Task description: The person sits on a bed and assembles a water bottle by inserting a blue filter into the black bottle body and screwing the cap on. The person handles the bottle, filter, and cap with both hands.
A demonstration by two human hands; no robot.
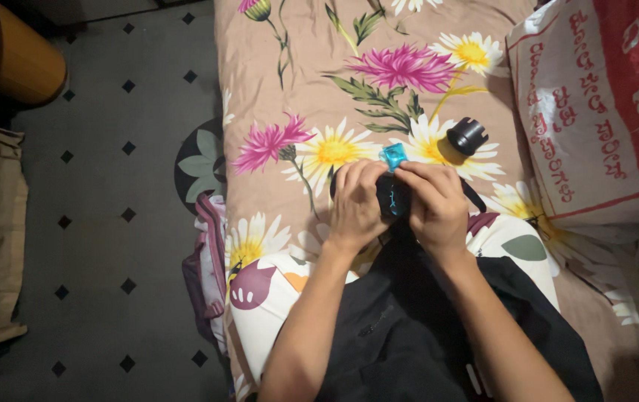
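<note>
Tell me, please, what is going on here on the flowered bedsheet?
A person is working with both hands over a flowered bedsheet. The left hand and the right hand together hold a small dark object with a bright blue piece at its top; fingertips of both hands pinch near that piece. A round black cap lies apart on the sheet, beyond the right hand. A black bag sits below the forearms, and a printed white sack lies at the right.

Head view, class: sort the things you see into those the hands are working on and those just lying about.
In hand:
left hand
right hand
small dark object with a blue part

Lying about:
black cap
floral bedsheet
printed sack
black bag
orange drum
</note>
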